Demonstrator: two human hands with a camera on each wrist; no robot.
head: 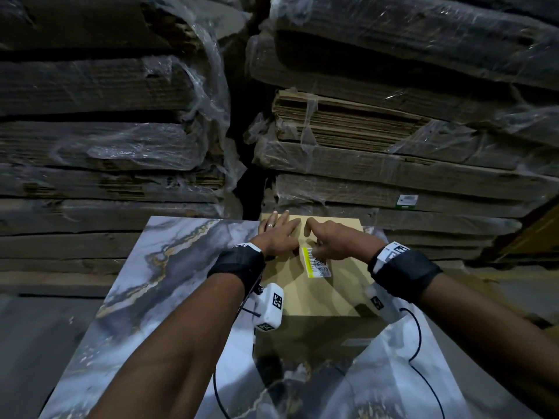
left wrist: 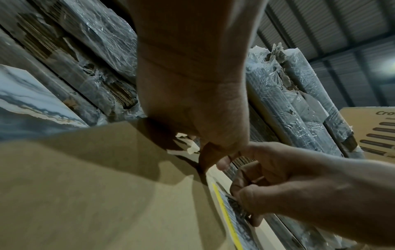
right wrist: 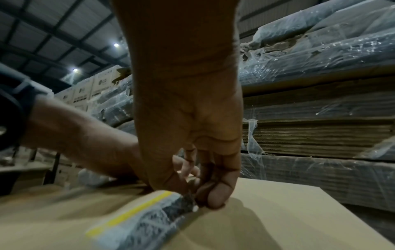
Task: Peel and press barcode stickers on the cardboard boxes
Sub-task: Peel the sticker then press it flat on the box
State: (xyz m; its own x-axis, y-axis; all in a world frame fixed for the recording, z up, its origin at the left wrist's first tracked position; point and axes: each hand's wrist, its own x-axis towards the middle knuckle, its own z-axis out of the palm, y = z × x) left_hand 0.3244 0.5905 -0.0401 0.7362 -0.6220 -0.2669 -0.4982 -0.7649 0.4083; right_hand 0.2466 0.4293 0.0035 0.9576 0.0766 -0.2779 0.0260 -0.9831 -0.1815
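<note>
A: Where is the sticker (head: 317, 264) sitting?

B: It is lying on top of the box (head: 338, 294), which is standing on your marbled worktop (head: 169, 267). Its yellow stripe is facing your left side.

A: And my right hand (head: 338, 243)?

B: Its curled fingertips (right wrist: 213, 197) are pinching the sticker's far edge against the cardboard.

A: My left hand (head: 279, 237)?

B: It is lying flat on the box just beside the sticker, fingers straight, gripping nothing.

A: Behind?

B: Wrapped cardboard stacks (head: 393, 140) are looming.
</note>
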